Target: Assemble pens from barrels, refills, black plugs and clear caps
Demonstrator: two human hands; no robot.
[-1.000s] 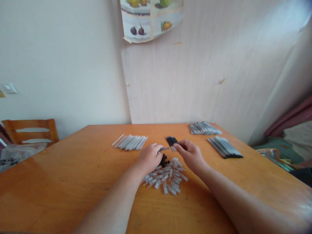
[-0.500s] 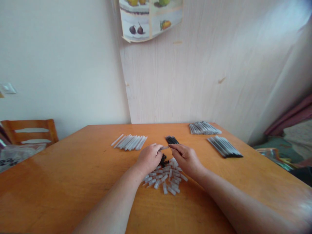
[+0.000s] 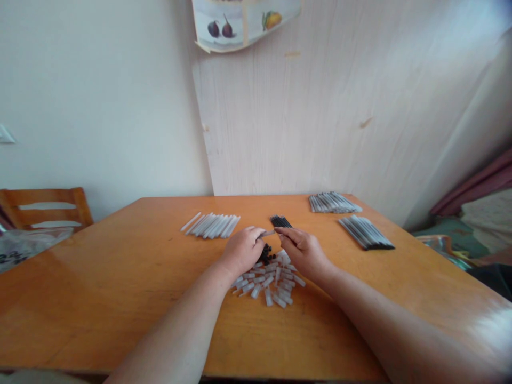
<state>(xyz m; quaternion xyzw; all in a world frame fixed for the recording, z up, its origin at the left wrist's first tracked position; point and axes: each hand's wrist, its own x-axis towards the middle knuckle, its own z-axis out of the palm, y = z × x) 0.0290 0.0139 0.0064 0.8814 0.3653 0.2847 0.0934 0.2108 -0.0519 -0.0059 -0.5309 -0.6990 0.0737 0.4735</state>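
Observation:
My left hand (image 3: 242, 248) is closed around a pale translucent pen barrel (image 3: 268, 233), which points to the right. At the barrel's far end, my right hand (image 3: 304, 252) is closed in a pinch, with something dark and small at its fingertips that I cannot make out well. Under both hands lies a loose heap of clear pen caps (image 3: 276, 282), and small black plugs (image 3: 267, 253) are bunched at its top. Just beyond my right fingers is a bundle of thin black pen refills (image 3: 280, 221).
A row of pale empty barrels (image 3: 213, 225) lies to the left on the wooden table (image 3: 132, 288). On the right are a row of pens with black ends (image 3: 366, 233) and a further pile of pens (image 3: 334, 202). A chair (image 3: 48, 205) stands at the far left.
The camera view has tipped down a little, so the table sits higher in the picture. Both hands keep hold at the barrel with hardly any shift between them.

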